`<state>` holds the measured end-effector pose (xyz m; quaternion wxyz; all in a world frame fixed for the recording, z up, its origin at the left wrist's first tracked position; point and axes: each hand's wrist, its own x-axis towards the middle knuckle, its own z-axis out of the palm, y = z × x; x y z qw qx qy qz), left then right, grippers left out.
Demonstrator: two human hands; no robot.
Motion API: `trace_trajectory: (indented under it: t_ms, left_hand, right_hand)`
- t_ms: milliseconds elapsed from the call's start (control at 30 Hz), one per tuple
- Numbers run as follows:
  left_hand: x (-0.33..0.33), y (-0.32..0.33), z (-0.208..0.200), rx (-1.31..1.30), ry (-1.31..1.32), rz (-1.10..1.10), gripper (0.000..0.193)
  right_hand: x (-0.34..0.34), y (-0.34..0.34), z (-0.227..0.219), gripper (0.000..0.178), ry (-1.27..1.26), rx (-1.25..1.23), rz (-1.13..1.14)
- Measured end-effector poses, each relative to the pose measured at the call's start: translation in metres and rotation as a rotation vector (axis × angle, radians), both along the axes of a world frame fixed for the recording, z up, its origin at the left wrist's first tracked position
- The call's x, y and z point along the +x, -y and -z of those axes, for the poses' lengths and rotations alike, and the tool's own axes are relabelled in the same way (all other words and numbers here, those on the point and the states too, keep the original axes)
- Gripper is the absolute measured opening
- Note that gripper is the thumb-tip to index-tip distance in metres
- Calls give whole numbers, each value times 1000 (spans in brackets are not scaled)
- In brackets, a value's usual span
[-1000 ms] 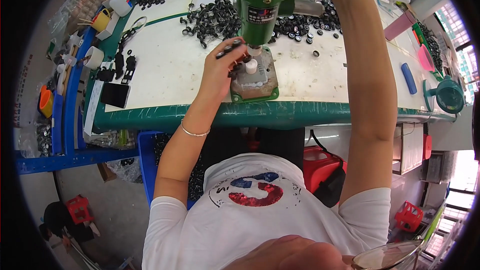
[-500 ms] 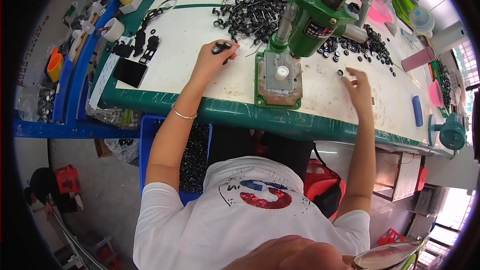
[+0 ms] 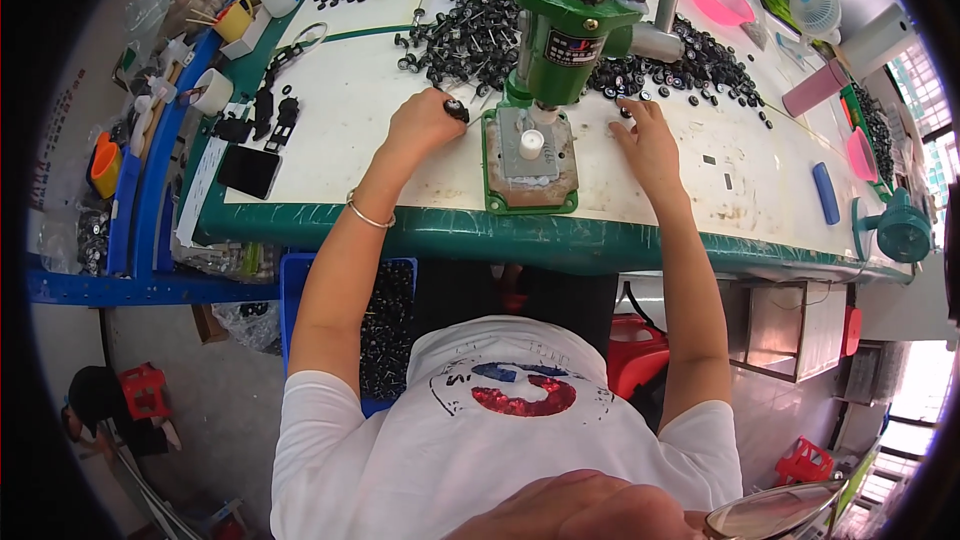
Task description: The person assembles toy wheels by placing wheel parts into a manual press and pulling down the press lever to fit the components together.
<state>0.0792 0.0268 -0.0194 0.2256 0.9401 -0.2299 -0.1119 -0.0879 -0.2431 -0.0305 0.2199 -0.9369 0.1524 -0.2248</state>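
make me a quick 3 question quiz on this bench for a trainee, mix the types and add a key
1. Multiple choice: what stands on the base of the green press?
a) a yellow mug
b) a white cylindrical piece
c) a dark phone

2. True or false: the left hand holds nothing.

3. Fill in the blank: the bracelet is on the person's ____ wrist.

Key:
1. b
2. False; the left hand holds at least one black wheel-like piece at its fingertips.
3. left
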Motion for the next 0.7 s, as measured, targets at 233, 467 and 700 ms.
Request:
trace_trajectory:
  t_ms: [233,467,700]
  left_hand:
    - [0,-3,-7,69,31,66,28]
    - [9,4,-1,58,55,95,31]
    - [26,-17,-20,-496,-502,-10,19]
  right_hand:
    - [19,13,16,16,41,6,3]
    - [14,12,26,12,167,93,0]
    - [10,9,20,14,186,122,52]
